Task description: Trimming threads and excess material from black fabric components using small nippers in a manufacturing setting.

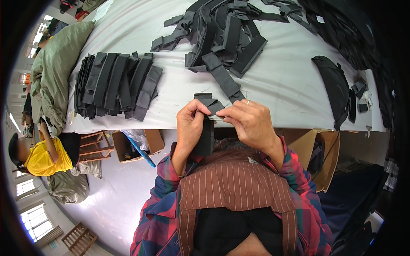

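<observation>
At the table's near edge, my left hand (190, 126) pinches a dark grey fabric strip (206, 138), which hangs down over the edge in front of my apron. Close beside it, my right hand (252, 123) is closed, thumb and forefinger pressed together at the strip's folded end, where something thin and pale shows. Another dark strip (223, 77) runs from a tangled pile of dark fabric strips (224, 32) to just behind my right fingers. To the left lies a neat row of similar strips (112, 85), laid side by side.
The white-covered table (175, 77) spans the view. A black curved fabric piece (332, 87) lies right, before a heap of black cloth (341, 36). A green-grey sack (55, 70) leans left. Cardboard boxes (156, 141) stand below. A person in yellow (51, 158) is at far left.
</observation>
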A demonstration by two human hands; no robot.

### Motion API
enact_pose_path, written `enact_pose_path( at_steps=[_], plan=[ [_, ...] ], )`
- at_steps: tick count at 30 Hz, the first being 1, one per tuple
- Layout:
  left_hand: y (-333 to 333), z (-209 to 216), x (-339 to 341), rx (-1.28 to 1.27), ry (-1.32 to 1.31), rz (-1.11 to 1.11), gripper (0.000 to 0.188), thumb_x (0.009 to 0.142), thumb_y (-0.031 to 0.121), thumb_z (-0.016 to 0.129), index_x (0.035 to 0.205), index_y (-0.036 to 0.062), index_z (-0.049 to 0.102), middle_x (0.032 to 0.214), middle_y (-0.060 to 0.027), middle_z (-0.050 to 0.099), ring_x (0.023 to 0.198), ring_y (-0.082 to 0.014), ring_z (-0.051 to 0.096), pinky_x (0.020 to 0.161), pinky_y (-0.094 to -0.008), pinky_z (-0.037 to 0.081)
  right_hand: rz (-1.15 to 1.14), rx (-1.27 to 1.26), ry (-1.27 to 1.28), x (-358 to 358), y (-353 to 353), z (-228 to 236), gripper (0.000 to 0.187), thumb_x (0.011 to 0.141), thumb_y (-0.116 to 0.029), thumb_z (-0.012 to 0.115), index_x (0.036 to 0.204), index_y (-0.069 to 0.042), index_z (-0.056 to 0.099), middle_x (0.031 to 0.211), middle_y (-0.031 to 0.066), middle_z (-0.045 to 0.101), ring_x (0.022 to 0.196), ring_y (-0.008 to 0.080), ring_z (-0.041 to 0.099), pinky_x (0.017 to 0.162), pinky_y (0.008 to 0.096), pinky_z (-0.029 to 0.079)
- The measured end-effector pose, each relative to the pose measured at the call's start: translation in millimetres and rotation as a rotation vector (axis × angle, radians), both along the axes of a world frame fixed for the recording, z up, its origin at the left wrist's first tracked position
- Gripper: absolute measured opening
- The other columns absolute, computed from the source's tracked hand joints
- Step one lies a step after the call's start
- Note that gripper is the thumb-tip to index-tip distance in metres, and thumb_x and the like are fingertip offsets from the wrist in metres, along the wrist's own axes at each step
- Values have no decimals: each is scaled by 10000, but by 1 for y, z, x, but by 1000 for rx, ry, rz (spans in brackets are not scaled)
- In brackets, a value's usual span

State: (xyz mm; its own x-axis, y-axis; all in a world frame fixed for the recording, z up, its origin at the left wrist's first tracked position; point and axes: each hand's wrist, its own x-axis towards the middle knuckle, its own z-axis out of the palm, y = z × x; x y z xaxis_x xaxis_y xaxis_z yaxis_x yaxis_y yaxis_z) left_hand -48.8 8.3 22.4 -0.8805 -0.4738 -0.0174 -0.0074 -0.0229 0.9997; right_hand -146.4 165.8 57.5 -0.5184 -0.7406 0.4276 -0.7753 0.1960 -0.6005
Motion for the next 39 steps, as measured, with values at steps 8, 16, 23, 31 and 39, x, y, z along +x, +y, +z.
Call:
enact_pose_path(
  at_steps=[8, 16, 23, 31, 39],
  plan=[
    [2, 2, -1, -50, -8, 16, 194, 883, -78, 467, 742, 22, 557, 741, 22, 565, 704, -34, 487, 657, -184, 399, -6, 2, -7, 0, -1, -2, 139, 721, -64, 700, 850, -114, 695, 667, 22, 578, 612, 216, 547, 551, 329, 414],
    [2, -5, 1, 179, 26, -1, 206, 896, -90, 407, 775, 2, 546, 722, -34, 573, 646, -82, 570, 572, -217, 505, -37, -28, -142, -1, 1, 0, 109, 761, -128, 691, 870, -120, 695, 738, 29, 638, 654, 235, 585, 593, 340, 457],
    [13, 1, 13, 498, 1, -200, 30, 880, 27, 509, 869, 55, 504, 796, -23, 562, 696, -91, 570, 659, -231, 486, 112, -10, -739, -14, -1, -22, 261, 826, -57, 653, 1082, -13, 640, 909, 51, 652, 752, 104, 578, 691, 260, 460],
    [15, -18, 30, 238, -125, -189, 222, 924, 255, 621, 839, 109, 477, 751, 82, 431, 649, -22, 339, 545, -186, 256, 197, 236, -1037, -17, 1, -22, 162, 793, -85, 725, 928, -10, 675, 667, -48, 527, 625, 20, 459, 564, 210, 371],
    [15, -17, 34, 472, 31, -176, 272, 894, 133, 660, 987, 104, 405, 866, -5, 565, 732, -42, 503, 639, -188, 425, 301, 142, -1430, -16, 3, -19, 198, 838, -123, 697, 964, 26, 666, 776, 1, 615, 654, 60, 502, 630, 218, 432]
  ],
)
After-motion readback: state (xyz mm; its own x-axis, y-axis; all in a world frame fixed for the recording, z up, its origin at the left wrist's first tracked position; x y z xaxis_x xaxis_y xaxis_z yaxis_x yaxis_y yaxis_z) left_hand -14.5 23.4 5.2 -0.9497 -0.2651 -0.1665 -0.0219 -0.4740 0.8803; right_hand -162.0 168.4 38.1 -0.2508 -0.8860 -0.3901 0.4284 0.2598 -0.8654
